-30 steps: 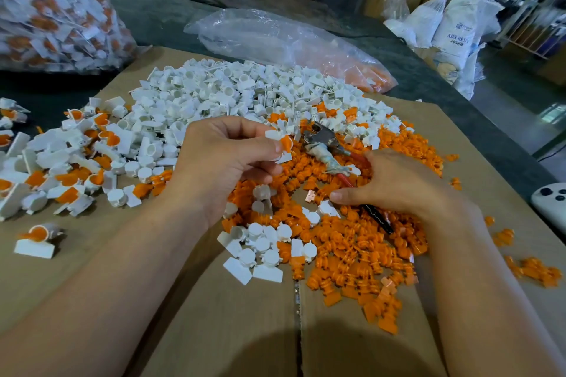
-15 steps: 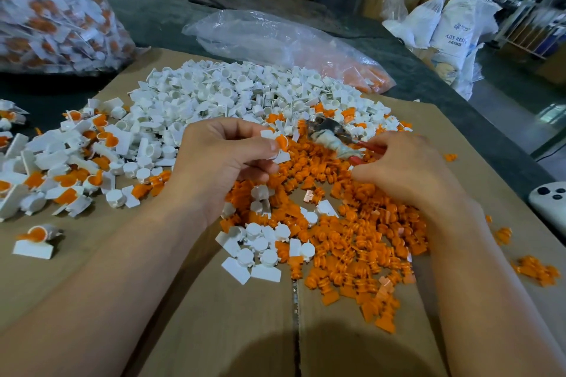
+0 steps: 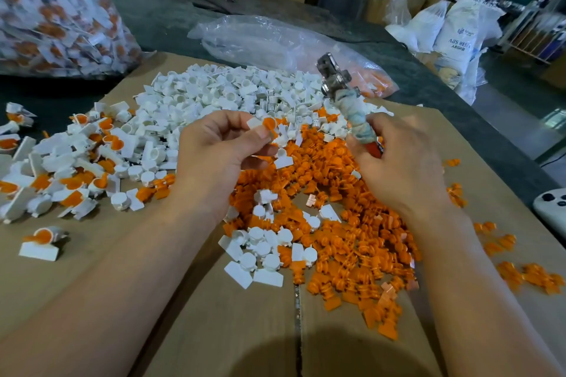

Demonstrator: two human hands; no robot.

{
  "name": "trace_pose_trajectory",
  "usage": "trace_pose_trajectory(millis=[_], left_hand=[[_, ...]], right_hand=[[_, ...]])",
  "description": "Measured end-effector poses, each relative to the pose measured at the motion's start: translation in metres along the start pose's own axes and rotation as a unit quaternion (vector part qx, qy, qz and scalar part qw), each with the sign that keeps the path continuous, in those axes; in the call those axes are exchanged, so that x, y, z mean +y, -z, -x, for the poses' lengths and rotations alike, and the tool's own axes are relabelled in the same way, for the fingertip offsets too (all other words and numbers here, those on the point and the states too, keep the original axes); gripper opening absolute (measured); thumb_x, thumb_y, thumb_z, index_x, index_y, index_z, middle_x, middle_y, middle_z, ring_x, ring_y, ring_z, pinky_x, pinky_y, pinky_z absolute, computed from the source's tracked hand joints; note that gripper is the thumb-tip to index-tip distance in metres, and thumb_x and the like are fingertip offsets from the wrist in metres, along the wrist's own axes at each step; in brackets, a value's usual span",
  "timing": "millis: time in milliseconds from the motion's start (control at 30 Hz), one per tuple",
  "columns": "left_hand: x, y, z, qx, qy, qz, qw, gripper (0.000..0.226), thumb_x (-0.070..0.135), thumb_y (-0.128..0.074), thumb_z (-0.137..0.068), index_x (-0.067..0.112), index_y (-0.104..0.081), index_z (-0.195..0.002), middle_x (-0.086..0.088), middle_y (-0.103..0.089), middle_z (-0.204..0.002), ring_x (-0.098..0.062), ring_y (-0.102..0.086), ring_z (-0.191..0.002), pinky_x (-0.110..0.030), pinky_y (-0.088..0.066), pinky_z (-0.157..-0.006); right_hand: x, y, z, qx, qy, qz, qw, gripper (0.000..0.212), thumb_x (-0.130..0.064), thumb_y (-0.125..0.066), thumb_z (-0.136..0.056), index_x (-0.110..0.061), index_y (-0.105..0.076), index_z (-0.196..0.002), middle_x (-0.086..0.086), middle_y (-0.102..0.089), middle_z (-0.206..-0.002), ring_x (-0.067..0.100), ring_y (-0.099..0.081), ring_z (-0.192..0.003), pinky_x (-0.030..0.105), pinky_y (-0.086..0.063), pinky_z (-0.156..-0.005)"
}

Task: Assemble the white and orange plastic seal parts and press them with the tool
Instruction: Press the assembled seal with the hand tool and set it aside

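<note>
Head view, left hand point(image 3: 220, 150) pinching a white and orange seal part point(image 3: 266, 127) between thumb and fingers, right hand point(image 3: 398, 165) curled round the cloth-wrapped handle of the tool point(image 3: 344, 95), metal head tilted up above the white pile point(image 3: 226, 92), orange pile point(image 3: 352, 232) beneath both hands

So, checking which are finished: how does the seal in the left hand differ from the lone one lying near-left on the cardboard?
The held seal is pinched in the left hand, up off the cardboard; the lone seal lies on it, untouched. The held seal turns its orange face toward the camera; the lone seal's orange sits on top, white tab in front. Both are white with orange fitted in.
</note>
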State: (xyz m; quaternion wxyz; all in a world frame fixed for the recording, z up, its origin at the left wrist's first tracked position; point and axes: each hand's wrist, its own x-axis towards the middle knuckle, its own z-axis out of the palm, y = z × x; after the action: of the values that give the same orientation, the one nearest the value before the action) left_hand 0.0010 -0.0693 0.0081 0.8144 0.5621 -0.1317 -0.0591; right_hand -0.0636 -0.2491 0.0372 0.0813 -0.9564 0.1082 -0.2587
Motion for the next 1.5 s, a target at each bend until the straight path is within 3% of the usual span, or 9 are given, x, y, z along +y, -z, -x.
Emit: trace_pose_trajectory(millis=[67,200,367,667,967,1200,1300,1400,1500], left_hand=[[0.000,0.000,0.000,0.004,-0.018,-0.004,1.000,0.016,-0.003,-0.062,-0.081,0.010,-0.058,-0.075,0.003,-0.066,-0.057,-0.012,-0.066,-0.055,-0.019,-0.049,-0.046],[-0.001,0.000,0.001,0.017,-0.049,-0.005,0.999,0.016,-0.001,-0.063,-0.081,0.013,-0.059,-0.074,0.004,-0.066,-0.059,-0.012,-0.067,-0.059,-0.019,-0.048,-0.048],[0.001,-0.001,0.001,0.030,-0.074,0.015,0.997,0.009,0.009,-0.066,-0.076,0.015,-0.059,-0.073,0.006,-0.067,-0.061,-0.010,-0.067,-0.061,-0.017,-0.047,-0.048],[0.000,-0.001,-0.001,0.036,-0.097,0.022,0.994,0.018,-0.001,-0.060,-0.083,0.014,-0.059,-0.074,0.009,-0.066,-0.060,-0.004,-0.062,-0.056,-0.016,-0.045,-0.046],[0.000,-0.001,0.000,0.021,-0.099,0.018,0.995,0.015,0.002,-0.061,-0.082,0.015,-0.059,-0.074,0.009,-0.067,-0.060,-0.005,-0.065,-0.058,-0.016,-0.046,-0.046],[0.000,-0.001,0.000,0.015,-0.099,0.027,0.995,0.013,0.003,-0.060,-0.080,0.014,-0.059,-0.075,0.009,-0.068,-0.062,-0.004,-0.064,-0.058,-0.017,-0.046,-0.047],[0.000,-0.002,0.001,0.015,-0.101,0.027,0.994,0.009,0.006,-0.062,-0.077,0.014,-0.059,-0.075,0.009,-0.068,-0.062,-0.004,-0.064,-0.058,-0.017,-0.047,-0.048],[0.000,-0.002,0.001,0.018,-0.101,0.029,0.994,0.007,0.015,-0.064,-0.069,0.014,-0.060,-0.075,0.010,-0.067,-0.060,-0.003,-0.063,-0.056,-0.017,-0.048,-0.048],[-0.001,0.000,0.000,0.014,-0.105,0.022,0.994,0.007,0.007,-0.064,-0.075,0.013,-0.060,-0.075,0.011,-0.066,-0.059,-0.002,-0.062,-0.056,-0.016,-0.048,-0.048]], right_hand=[[-0.004,-0.003,0.003,-0.002,0.011,-0.014,1.000,0.025,-0.035,-0.053,-0.088,-0.016,-0.058,-0.104,-0.010,-0.043,-0.078,0.014,-0.041,-0.074,0.027,-0.024,-0.053],[-0.012,-0.009,0.007,-0.038,0.048,-0.040,0.997,0.026,-0.034,-0.053,-0.088,-0.017,-0.055,-0.108,-0.013,-0.040,-0.077,0.008,-0.037,-0.071,0.018,-0.022,-0.052],[-0.019,-0.015,0.011,-0.094,0.071,-0.053,0.992,0.042,-0.036,-0.052,-0.089,-0.017,-0.046,-0.126,-0.002,-0.052,-0.111,0.013,-0.047,-0.097,0.021,-0.025,-0.070],[-0.022,-0.017,0.014,-0.120,0.087,-0.064,0.987,0.047,-0.039,-0.053,-0.088,-0.020,-0.042,-0.130,-0.003,-0.050,-0.121,0.010,-0.045,-0.104,0.019,-0.027,-0.075],[-0.021,-0.017,0.014,-0.116,0.090,-0.056,0.988,0.037,-0.038,-0.053,-0.089,-0.019,-0.049,-0.121,-0.006,-0.049,-0.104,0.004,-0.038,-0.088,0.024,-0.030,-0.072],[-0.022,-0.011,0.014,-0.077,0.122,-0.015,0.989,0.027,-0.038,-0.058,-0.084,-0.015,-0.056,-0.099,-0.003,-0.053,-0.086,0.011,-0.034,-0.083,0.029,-0.016,-0.062],[-0.023,-0.011,0.014,-0.098,0.114,-0.036,0.988,0.023,-0.037,-0.056,-0.085,-0.019,-0.052,-0.099,-0.005,-0.051,-0.087,0.014,-0.042,-0.080,0.030,-0.025,-0.059],[-0.023,-0.011,0.015,-0.117,0.110,-0.065,0.985,0.018,-0.036,-0.056,-0.086,-0.023,-0.045,-0.092,-0.009,-0.044,-0.078,0.013,-0.043,-0.070,0.019,-0.030,-0.056],[-0.022,-0.012,0.015,-0.128,0.103,-0.086,0.983,0.018,-0.033,-0.058,-0.085,-0.023,-0.044,-0.089,-0.010,-0.044,-0.073,0.010,-0.042,-0.065,0.024,-0.031,-0.053]])
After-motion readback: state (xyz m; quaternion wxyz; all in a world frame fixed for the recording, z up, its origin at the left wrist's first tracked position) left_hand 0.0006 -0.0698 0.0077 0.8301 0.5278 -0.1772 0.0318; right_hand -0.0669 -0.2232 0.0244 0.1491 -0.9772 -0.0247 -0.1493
